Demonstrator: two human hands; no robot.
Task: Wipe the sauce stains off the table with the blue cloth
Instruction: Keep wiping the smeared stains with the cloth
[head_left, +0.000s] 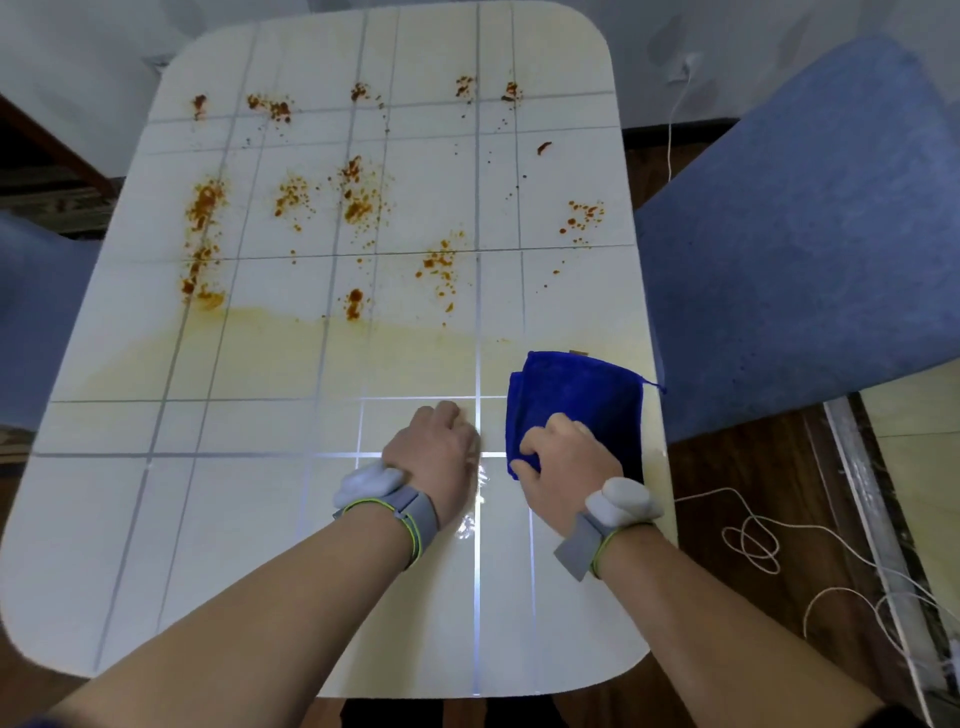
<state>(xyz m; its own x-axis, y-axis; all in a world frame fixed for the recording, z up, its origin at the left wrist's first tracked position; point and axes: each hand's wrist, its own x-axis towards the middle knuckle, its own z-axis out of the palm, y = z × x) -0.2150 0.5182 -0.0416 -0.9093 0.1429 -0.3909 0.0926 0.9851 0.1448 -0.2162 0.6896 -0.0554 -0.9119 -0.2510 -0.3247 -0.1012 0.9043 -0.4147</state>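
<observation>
A white table (208, 493) with grey grid lines fills the view, standing on a dark wood floor. The blue cloth (576, 405), folded, lies at the table's near right edge; its near corner is hidden under the right hand (553, 470), whose fingers curl down and grip the fabric. Orange-red sauce stains (358, 200) spatter the far half of the table, well apart from the cloth, and a pale yellow smear (270, 353) crosses the middle between them. The left hand (436, 449) rests on the table just beside the cloth, fingers curled under into a loose fist; its fingertips are out of sight. Both wrists wear grey bands (410, 514) with white pods. Blue chairs (800, 234) flank the table, cut off by the frame. White cord (753, 540) loops on the floor at right.
</observation>
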